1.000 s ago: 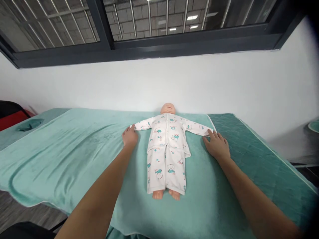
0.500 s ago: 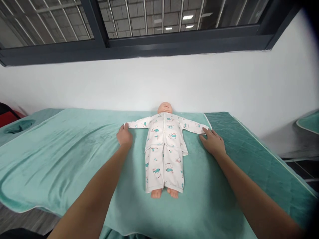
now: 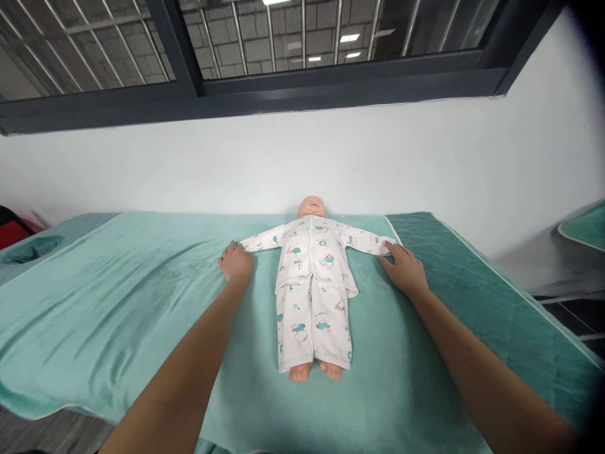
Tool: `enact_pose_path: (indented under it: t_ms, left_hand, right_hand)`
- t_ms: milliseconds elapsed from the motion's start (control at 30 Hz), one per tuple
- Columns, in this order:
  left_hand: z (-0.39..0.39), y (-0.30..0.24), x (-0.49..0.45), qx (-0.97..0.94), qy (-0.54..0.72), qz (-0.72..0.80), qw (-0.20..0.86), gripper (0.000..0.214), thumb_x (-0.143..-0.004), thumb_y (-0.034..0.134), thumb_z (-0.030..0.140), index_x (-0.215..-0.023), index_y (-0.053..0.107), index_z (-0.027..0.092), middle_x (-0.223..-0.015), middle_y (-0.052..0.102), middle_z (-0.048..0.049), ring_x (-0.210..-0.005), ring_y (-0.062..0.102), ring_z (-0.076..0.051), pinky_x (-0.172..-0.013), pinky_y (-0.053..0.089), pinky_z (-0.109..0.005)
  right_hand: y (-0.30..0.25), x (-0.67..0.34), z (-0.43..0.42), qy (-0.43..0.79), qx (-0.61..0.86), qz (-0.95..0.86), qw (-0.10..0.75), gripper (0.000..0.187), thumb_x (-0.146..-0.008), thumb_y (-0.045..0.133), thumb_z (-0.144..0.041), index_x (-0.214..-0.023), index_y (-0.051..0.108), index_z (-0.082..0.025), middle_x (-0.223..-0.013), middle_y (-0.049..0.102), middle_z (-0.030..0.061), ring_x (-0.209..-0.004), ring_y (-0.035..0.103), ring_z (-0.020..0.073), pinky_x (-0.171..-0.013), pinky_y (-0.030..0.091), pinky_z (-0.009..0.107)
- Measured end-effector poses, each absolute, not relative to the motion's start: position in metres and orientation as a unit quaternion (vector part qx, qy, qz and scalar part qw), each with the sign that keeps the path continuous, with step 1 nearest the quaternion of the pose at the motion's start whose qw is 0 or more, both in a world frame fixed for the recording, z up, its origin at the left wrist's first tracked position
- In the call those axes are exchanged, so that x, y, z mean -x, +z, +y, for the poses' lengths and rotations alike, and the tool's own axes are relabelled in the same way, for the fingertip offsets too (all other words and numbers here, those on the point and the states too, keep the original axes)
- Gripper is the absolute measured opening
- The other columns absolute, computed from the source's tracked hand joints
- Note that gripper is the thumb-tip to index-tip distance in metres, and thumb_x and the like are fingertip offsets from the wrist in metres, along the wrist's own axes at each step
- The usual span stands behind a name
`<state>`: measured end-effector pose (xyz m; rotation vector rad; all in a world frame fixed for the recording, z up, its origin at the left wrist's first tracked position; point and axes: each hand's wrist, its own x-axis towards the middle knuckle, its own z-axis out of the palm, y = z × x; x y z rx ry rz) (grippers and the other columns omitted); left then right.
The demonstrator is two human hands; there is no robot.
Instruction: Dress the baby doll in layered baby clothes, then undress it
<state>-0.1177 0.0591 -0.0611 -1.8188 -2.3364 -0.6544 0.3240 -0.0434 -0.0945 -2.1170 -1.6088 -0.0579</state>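
Note:
A baby doll point(image 3: 312, 277) in white pyjamas with teal prints lies on its back on a teal towel point(image 3: 142, 296), head toward the wall and both sleeves spread out sideways. My left hand point(image 3: 235, 262) rests at the cuff of the doll's left-side sleeve, fingers curled down onto the towel and touching the cuff. My right hand point(image 3: 403, 268) lies flat at the end of the other sleeve, fingers stretched out and touching its cuff. The doll's bare feet point(image 3: 316, 371) poke out of the trouser legs nearest me.
The towel covers a padded table with a darker green quilted cover point(image 3: 477, 284) showing on the right. A white wall and a dark-framed window point(image 3: 302, 82) stand behind. A red and black object point(image 3: 12, 227) sits at the far left; another table's edge point(image 3: 583, 230) shows far right.
Both hands stayed at the sleeve cuffs. The sleeves now lie slightly straighter, and the view shifted a little to the left and down.

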Motion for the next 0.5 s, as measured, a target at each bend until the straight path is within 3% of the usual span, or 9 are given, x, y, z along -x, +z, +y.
enact_pose_path:
  t_ms: [233, 500]
  left_hand:
    - [0.0586, -0.0590, 0.1174, 0.603, -0.208, -0.768, 0.060, 0.044, -0.087, 0.040, 0.016, -0.123, 0.064, 0.020, -0.148, 0.052, -0.0094, -0.131, 0.048, -0.031, -0.102, 0.038, -0.047]
    - [0.0587, -0.0610, 0.1157, 0.599, -0.206, -0.770, 0.076, 0.036, -0.088, 0.040, 0.018, -0.113, 0.067, 0.017, -0.136, 0.058, -0.0155, -0.125, 0.050, -0.033, -0.098, 0.037, -0.048]
  right_hand:
    - [-0.0944, -0.3244, -0.0399, -0.010, 0.793, -0.565, 0.226, 0.061, -0.098, 0.034, -0.047, -0.152, 0.036, -0.019, -0.152, 0.046, 0.0123, -0.142, 0.037, 0.0304, -0.109, 0.039, 0.052]
    - [-0.0917, -0.3220, -0.0420, -0.018, 0.795, -0.558, 0.237, 0.056, -0.097, 0.035, -0.046, -0.145, 0.045, -0.018, -0.144, 0.055, 0.0140, -0.134, 0.047, 0.0324, -0.105, 0.041, 0.051]
